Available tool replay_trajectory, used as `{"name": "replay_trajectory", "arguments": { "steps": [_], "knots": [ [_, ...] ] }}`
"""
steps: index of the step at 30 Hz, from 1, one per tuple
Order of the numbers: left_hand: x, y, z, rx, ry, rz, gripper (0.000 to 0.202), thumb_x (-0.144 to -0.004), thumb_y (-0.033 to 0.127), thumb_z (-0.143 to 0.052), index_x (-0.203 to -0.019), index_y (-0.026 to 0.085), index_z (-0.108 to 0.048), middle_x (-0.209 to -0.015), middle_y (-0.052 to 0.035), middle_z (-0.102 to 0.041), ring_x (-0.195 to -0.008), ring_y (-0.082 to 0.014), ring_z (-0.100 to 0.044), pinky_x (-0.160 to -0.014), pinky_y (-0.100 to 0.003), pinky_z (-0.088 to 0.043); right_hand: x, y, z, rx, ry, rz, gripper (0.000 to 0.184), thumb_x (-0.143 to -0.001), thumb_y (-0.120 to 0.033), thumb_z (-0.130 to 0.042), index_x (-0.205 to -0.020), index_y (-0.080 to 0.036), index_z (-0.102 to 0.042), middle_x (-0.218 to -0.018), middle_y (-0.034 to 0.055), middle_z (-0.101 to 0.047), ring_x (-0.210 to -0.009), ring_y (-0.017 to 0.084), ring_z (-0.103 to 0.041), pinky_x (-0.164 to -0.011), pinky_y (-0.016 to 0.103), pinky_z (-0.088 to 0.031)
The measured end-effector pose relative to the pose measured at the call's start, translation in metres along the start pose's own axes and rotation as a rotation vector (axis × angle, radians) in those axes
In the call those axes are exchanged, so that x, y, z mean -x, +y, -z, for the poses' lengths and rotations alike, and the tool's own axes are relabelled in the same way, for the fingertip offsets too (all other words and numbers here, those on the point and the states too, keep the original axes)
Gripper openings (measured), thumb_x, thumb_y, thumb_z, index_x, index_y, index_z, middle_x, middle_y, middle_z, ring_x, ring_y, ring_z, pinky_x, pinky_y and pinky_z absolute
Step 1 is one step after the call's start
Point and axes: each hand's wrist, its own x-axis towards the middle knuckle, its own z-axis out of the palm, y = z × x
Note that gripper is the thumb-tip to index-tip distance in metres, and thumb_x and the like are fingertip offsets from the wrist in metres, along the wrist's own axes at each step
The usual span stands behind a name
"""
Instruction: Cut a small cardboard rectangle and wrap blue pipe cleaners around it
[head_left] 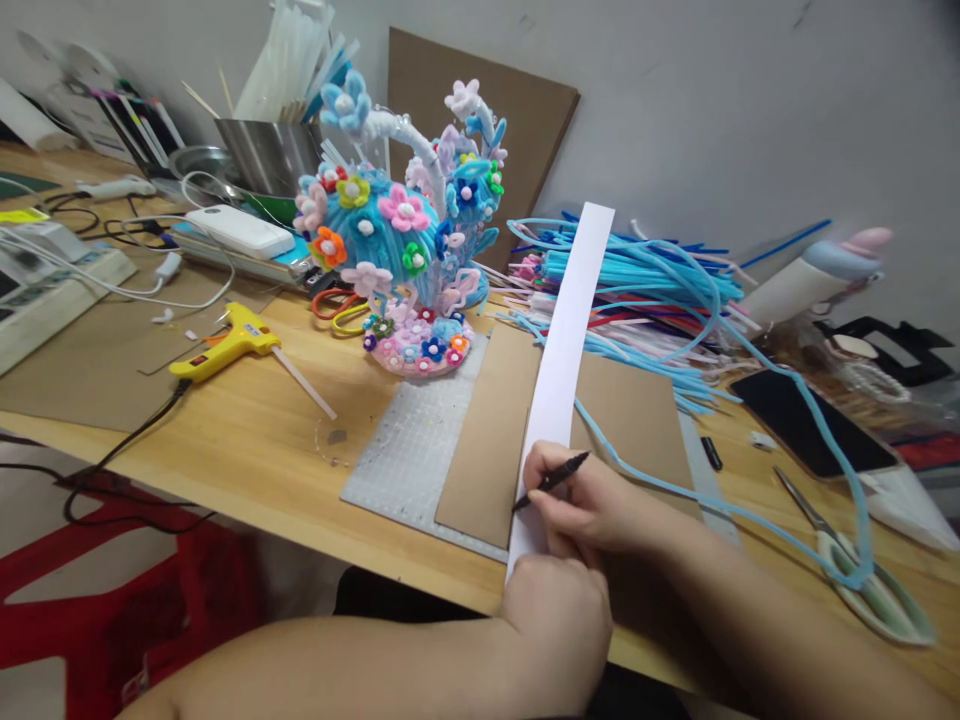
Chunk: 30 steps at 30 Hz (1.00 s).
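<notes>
Wooden tabletop (255,450) carries cardboard (484,450) beneath a white strip (571,330). The right hand (592,505) pinches a black pen (556,474) at its edge; the left hand (559,612) curls over it, grip hidden.

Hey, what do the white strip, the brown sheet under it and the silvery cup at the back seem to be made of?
White strip: probably stiff paper, matte; it looks thin and evenly white, though plastic is possible. Brown sheet: likely cardboard, dull; plain tan face, straight edges. Silvery cup: apparently metal, perhaps steel, shiny; streaky grey reflections.
</notes>
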Motion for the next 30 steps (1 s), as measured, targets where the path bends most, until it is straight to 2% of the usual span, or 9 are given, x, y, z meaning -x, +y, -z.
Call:
{"name": "replay_trajectory", "arguments": {
  "steps": [2, 5, 8, 14, 18, 30],
  "knots": [
    [0.0, 0.002, 0.0, -0.022, 0.032, 0.076, 0.046, -0.085, 0.021, -0.046, -0.127, 0.0, -0.048, -0.082, -0.0221, -0.069, -0.052, -0.0196, -0.065, -0.039, -0.024, -0.047, -0.006, 0.006, 0.006, 0.004, 0.063, 0.009, 0.009, -0.075, -0.011, -0.05, -0.076, -0.019, -0.048, -0.071, -0.001, -0.05, -0.064, 0.013, -0.045, -0.057, 0.025, -0.038],
    [0.0, 0.005, -0.002, -0.109, 0.087, 0.137, 0.046, -0.085, 0.022, -0.044, -0.126, 0.002, -0.049, -0.111, -0.032, -0.06, -0.049, -0.0189, -0.064, -0.037, -0.026, -0.048, -0.016, 0.016, 0.016, 0.04, 0.17, 0.041, 0.006, -0.076, -0.014, -0.05, -0.076, -0.019, -0.049, -0.069, -0.0011, -0.05, -0.063, 0.013, -0.045, -0.056, 0.025, -0.037],
    [0.0, 0.007, -0.001, -0.172, 0.081, 0.121, 0.046, -0.085, 0.02, -0.043, -0.126, 0.002, -0.049, -0.124, -0.0336, -0.047, -0.045, -0.0184, -0.063, -0.034, -0.027, -0.047, -0.025, 0.027, 0.025, 0.082, 0.255, 0.056, 0.004, -0.077, -0.017, -0.051, -0.076, -0.02, -0.049, -0.068, -0.0011, -0.05, -0.062, 0.013, -0.044, -0.056, 0.025, -0.036],
    [-0.001, 0.005, 0.004, -0.203, 0.022, 0.111, 0.046, -0.083, 0.018, -0.043, -0.126, 0.002, -0.049, -0.125, -0.0337, -0.043, -0.042, -0.0183, -0.062, -0.031, -0.025, -0.046, -0.041, 0.043, 0.04, 0.1, 0.345, 0.045, 0.005, -0.076, -0.019, -0.053, -0.076, -0.02, -0.048, -0.066, -0.0021, -0.047, -0.06, 0.013, -0.043, -0.056, 0.026, -0.035],
    [-0.001, 0.006, 0.001, -0.202, 0.051, 0.114, 0.047, -0.083, 0.018, -0.044, -0.127, 0.002, -0.049, -0.125, -0.034, -0.042, -0.044, -0.0186, -0.063, -0.032, -0.025, -0.046, -0.048, 0.05, 0.046, 0.094, 0.39, 0.027, 0.006, -0.076, -0.02, -0.053, -0.077, -0.02, -0.047, -0.066, -0.0033, -0.045, -0.056, 0.011, -0.04, -0.052, 0.025, -0.033],
    [-0.001, 0.005, 0.003, -0.213, 0.04, 0.113, 0.047, -0.082, 0.015, -0.041, -0.126, 0.003, -0.05, -0.125, -0.0333, -0.043, -0.036, -0.0151, -0.058, -0.031, -0.025, -0.044, -0.053, 0.055, 0.05, 0.083, 0.45, 0.003, 0.007, -0.076, -0.023, -0.053, -0.077, -0.021, -0.047, -0.063, -0.0047, -0.042, -0.052, 0.01, -0.038, -0.05, 0.025, -0.032]
  ]
}}
